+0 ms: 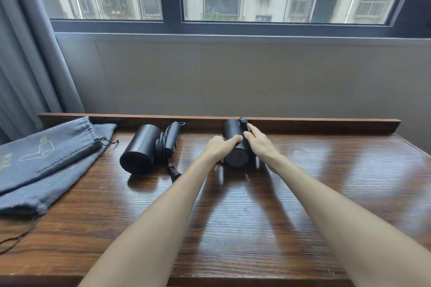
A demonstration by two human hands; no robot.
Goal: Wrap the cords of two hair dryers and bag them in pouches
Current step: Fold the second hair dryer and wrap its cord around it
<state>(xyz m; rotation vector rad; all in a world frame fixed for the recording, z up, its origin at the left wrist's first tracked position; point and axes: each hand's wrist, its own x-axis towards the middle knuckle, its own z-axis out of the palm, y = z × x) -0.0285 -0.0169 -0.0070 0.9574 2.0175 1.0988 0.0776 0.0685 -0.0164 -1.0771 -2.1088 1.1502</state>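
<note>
Two black hair dryers lie on a wooden table (233, 205). The left dryer (140, 149) rests alone, with its folded handle and bundled cord (166, 144) beside it and the plug pointing toward me. Both my hands are on the right dryer (235, 147), whose grille faces me. My left hand (221, 148) grips its barrel from the left. My right hand (258, 141) presses against its right side, where the folded handle lies. Two grey drawstring pouches (46, 158) lie overlapped at the table's left end.
A raised wooden ledge (303, 123) runs along the table's back edge below a grey wall and a window. A grey curtain (28, 65) hangs at the left. A pouch drawstring (14, 240) trails near the front left corner.
</note>
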